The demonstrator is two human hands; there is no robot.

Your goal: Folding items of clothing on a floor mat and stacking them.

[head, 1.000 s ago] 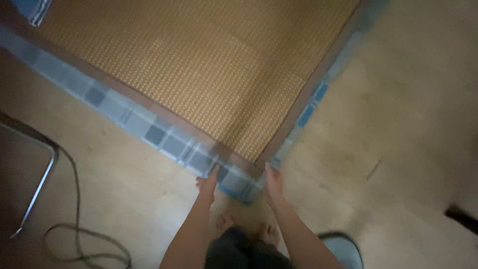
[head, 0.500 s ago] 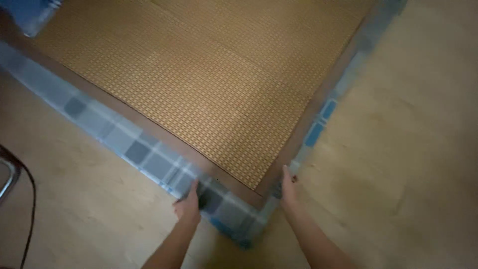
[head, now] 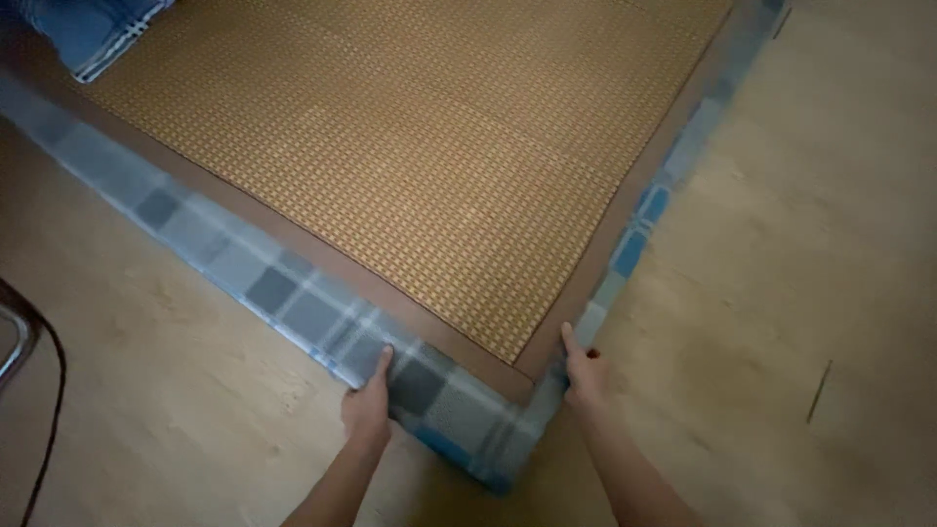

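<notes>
So, both hands now spread wider apart than a moment ago: left hand (head: 367, 408) and right hand (head: 584, 372) each pressing flat, fingers open, on the plaid blanket (head: 293, 303) corner beneath the woven mat (head: 410, 166). Looks smoother.

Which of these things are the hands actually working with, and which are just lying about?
In hand:
left hand and right hand, both on the plaid bedding
woven mat lying on top

Lying about:
black cable
metal frame
blue checked cloth
</notes>
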